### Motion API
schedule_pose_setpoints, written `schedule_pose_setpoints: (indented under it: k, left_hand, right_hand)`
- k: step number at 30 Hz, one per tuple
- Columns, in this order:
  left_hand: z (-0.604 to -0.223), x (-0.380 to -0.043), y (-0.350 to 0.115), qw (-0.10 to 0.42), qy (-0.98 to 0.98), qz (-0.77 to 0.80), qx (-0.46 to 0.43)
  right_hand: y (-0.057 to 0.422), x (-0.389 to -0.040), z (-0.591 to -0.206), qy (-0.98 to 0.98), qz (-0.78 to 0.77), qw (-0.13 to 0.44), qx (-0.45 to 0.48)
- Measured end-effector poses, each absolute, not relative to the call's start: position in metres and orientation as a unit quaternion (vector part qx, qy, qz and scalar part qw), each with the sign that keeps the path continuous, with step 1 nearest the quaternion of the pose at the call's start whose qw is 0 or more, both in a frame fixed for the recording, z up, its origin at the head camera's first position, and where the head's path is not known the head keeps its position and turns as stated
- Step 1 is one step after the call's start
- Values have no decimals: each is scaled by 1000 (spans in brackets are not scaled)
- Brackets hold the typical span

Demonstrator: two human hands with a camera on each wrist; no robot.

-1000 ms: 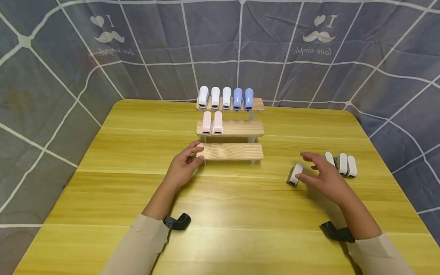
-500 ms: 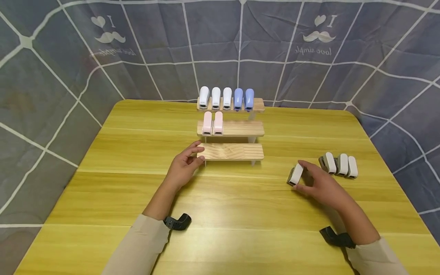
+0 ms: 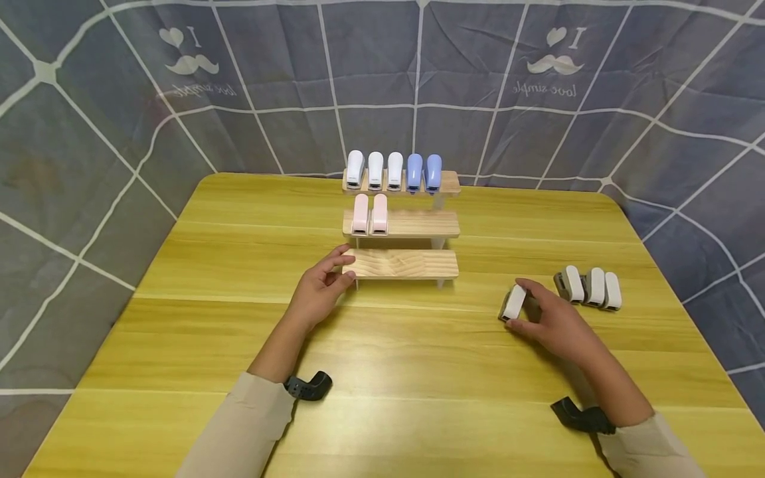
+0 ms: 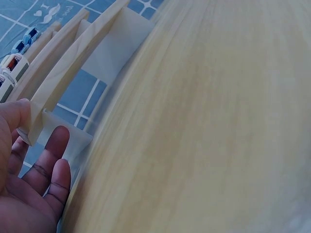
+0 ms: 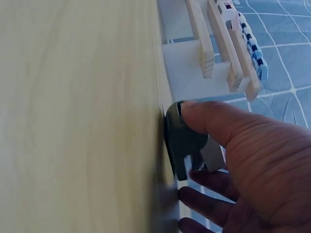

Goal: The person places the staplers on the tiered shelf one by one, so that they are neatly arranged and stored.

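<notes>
My left hand point(image 3: 319, 292) pinches the left end of the lowest board point(image 3: 400, 264) of a three-tier wooden display stand, thumb at the board's edge. In the left wrist view, the thumb lies over the board end point(image 4: 43, 104), the other fingers loosely bent below. To the right of the stand, my right hand point(image 3: 556, 325) grips a small white-topped stapler point(image 3: 514, 303) between thumb and fingers, close over the table. The right wrist view shows its dark base point(image 5: 182, 136), with the thumb on one end. More white staplers point(image 3: 594, 287) stand in a row beyond that hand.
The top board point(image 3: 449, 182) bears white staplers point(image 3: 375, 170) and two blue staplers point(image 3: 415, 172). Two pink staplers point(image 3: 379, 214) stand at the left of the middle board point(image 3: 424, 224). A grey checked cloth point(image 3: 370, 73) hangs behind the wooden table point(image 3: 382, 398).
My right hand has come in from above and closed its thumb and fingers on the nearest white stapler. The left hand has stayed at the lowest board.
</notes>
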State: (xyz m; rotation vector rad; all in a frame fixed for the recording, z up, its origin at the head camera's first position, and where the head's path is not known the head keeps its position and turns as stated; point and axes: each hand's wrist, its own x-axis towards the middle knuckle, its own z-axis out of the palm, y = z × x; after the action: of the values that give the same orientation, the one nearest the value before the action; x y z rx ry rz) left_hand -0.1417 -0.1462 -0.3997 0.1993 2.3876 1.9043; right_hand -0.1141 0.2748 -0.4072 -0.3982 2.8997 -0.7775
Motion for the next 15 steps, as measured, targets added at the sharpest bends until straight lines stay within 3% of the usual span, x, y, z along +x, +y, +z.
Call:
schedule_pose_setpoints:
  k: [15]
  left_hand:
    - [-400, -142, -147, 42, 781, 619, 66]
  right_hand:
    - [254, -130, -401, 905, -393, 51, -152]
